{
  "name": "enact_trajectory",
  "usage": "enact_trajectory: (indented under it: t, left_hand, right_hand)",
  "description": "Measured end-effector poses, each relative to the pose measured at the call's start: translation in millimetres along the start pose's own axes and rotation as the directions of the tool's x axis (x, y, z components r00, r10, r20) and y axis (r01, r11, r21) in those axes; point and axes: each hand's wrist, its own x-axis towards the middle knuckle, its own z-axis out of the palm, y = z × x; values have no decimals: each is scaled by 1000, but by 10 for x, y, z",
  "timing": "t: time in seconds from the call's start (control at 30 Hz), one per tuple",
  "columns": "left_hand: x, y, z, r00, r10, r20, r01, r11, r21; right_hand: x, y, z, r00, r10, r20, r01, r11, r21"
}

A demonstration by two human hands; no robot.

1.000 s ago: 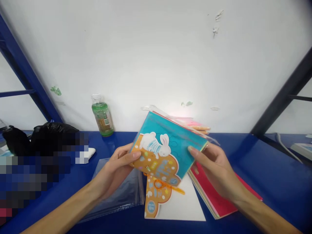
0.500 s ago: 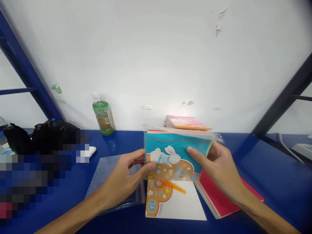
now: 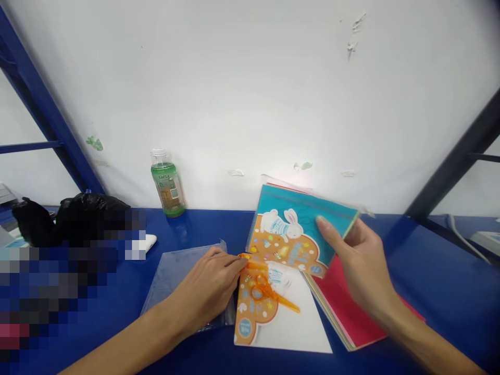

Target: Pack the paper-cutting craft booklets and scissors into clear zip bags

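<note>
My right hand grips a teal pack of coloured paper with a rabbit picture, held tilted above the blue table. My left hand is down on the table, its fingertips at the handle of orange scissors. The scissors lie on a white sheet with an orange rabbit card. Whether the fingers grip the scissors is unclear. A stack of coloured paper with a red top sheet lies under my right hand.
Clear plastic sleeves lie under my left forearm. A green drink bottle stands by the white wall. A black bag and a white object sit at the left. Blue frame bars rise on both sides.
My left hand let go of the paper pack and dropped to the scissors. My right hand carried the pack to the right and tilted it up.
</note>
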Motion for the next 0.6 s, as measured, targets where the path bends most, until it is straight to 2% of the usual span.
enact_trajectory:
  t: [0.17, 0.27, 0.37, 0.47, 0.6]
  left_hand:
    - [-17, -51, 31, 998, 49, -37, -44, 993, 110]
    - [-17, -70, 30, 990, 45, -136, -26, 990, 138]
    - [-5, -70, -3, 958, 37, -283, -11, 996, 93]
    - [19, -52, -82, 880, 39, -474, -39, 999, 10]
    - [25, 11, -208, 721, 81, -688, -150, 988, -41]
  right_hand:
    - [-25, 60, 17, 999, 47, 28, -48, 998, 39]
    - [-20, 61, 16, 999, 51, 9, -52, 996, 68]
    - [-5, 48, 11, 996, 92, -4, -90, 988, 121]
    - [14, 43, 11, 990, 139, 3, -138, 976, 171]
    - [3, 52, 22, 983, 164, 84, -176, 969, 175]
